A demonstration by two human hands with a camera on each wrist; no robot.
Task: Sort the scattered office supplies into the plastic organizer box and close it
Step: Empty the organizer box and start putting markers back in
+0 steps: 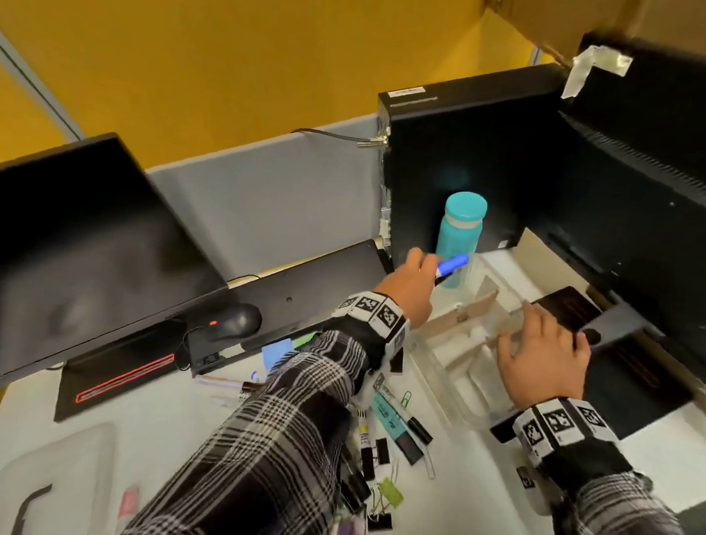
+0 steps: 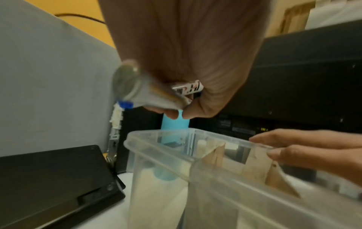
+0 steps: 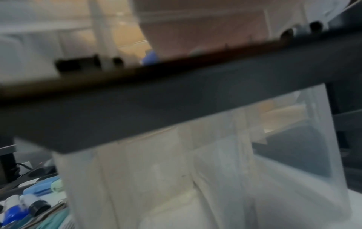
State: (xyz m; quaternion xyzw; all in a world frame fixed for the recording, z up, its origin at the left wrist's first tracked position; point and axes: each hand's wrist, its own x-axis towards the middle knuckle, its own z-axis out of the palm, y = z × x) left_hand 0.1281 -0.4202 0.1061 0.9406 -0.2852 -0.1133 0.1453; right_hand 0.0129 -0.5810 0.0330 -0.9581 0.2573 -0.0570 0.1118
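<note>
The left grip (image 1: 412, 287) grasps a blue-capped marker (image 1: 452, 264) above the organizer box (image 1: 441, 342); right hand (image 1: 540, 354) released, steadying it. Most supplies (image 1: 394, 421) remain scattered mid-worktop; box unclosed.

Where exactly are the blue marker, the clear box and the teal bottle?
blue marker (image 1: 454, 263), head view, on its blue cap.
clear box (image 2: 160, 152), left wrist view, on its near rim.
teal bottle (image 1: 463, 227), head view, on its body below the lid.
</note>
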